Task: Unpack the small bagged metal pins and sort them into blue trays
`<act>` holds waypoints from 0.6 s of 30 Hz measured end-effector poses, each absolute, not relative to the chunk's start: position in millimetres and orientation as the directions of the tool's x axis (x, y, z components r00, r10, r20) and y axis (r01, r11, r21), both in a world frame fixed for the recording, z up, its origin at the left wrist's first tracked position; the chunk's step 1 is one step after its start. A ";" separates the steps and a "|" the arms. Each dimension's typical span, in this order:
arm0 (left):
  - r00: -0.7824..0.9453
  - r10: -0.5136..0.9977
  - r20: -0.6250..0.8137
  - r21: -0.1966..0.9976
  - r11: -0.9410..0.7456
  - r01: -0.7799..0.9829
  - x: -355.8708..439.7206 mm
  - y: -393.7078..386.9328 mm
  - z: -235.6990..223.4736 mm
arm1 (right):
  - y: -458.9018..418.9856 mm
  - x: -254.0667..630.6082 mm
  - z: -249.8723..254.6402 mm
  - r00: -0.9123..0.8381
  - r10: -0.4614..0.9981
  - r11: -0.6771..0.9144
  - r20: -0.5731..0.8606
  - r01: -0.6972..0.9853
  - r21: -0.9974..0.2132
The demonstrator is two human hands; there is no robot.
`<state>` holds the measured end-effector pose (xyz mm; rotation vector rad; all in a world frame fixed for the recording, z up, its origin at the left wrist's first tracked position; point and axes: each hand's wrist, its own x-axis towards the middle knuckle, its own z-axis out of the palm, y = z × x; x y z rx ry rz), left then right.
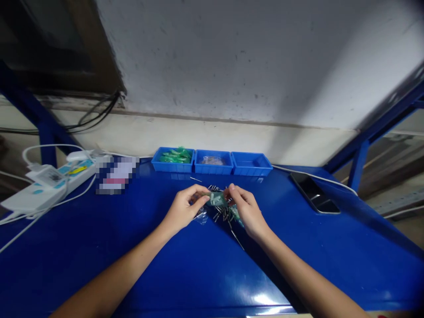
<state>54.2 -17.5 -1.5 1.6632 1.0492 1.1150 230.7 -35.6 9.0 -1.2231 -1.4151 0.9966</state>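
Stretched between my two hands is a small green plastic bag (pixel 217 198), held just above the blue table. My left hand (pixel 187 205) pinches its left end between thumb and fingers. At its right end, the fingers of my right hand (pixel 244 207) are closed on it. A pile of thin metal pins (pixel 224 214) lies under and around the bag, and one long pin points toward me. Beside my left hand lies a crumpled clear plastic bag (pixel 201 216). More green plastic shows by my right hand, partly hidden.
Three blue bins stand along the back: the left bin (pixel 172 167) holds green bags, the middle bin (pixel 213 169) clear bags, and the right bin (pixel 252 170) shows nothing inside. A white power strip (pixel 39 190) with cables is at left. A phone (pixel 314 193) lies at right.
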 end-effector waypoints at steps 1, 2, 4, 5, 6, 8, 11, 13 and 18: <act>0.250 0.935 0.253 0.936 -0.302 0.183 54.2 -18.2 -1.7 | -35.3 231.5 9.7 -0.033 0.990 0.142 0.138 0.184 -0.973; 0.253 0.927 0.278 0.927 -0.328 0.182 54.1 -19.0 -1.7 | -35.3 232.1 10.2 -0.058 0.992 0.122 0.113 0.173 -0.977; 0.258 0.898 0.357 0.902 -0.403 0.155 53.9 -20.9 -1.1 | -36.4 231.7 11.2 -0.124 0.991 0.057 0.042 0.121 -0.991; 0.258 0.879 0.401 0.885 -0.445 0.139 53.8 -21.8 -0.5 | -37.5 230.9 11.9 -0.167 0.986 0.016 0.003 0.077 -0.997; 0.255 0.861 0.441 0.866 -0.482 0.130 53.7 -22.5 0.3 | -38.7 229.8 12.7 -0.215 0.976 -0.029 -0.033 0.024 -0.999; 0.253 0.839 0.481 0.842 -0.523 0.134 53.8 -23.5 2.2 | -40.7 227.0 14.0 -0.286 0.955 -0.107 -0.078 -0.087 -0.990; 0.225 0.873 0.434 0.872 -0.469 0.137 55.7 -24.2 3.7 | -41.2 223.0 13.4 -0.242 0.969 -0.104 -0.056 -0.188 -0.977; 0.185 0.927 0.325 0.933 -0.346 0.096 58.2 -24.3 2.9 | -40.3 221.3 10.5 -0.136 0.991 -0.016 0.010 -0.188 -0.982; 0.178 0.982 -0.057 0.995 0.071 -0.070 63.4 -26.0 0.1 | -41.6 222.5 3.8 -0.014 0.940 0.341 0.341 0.098 -0.935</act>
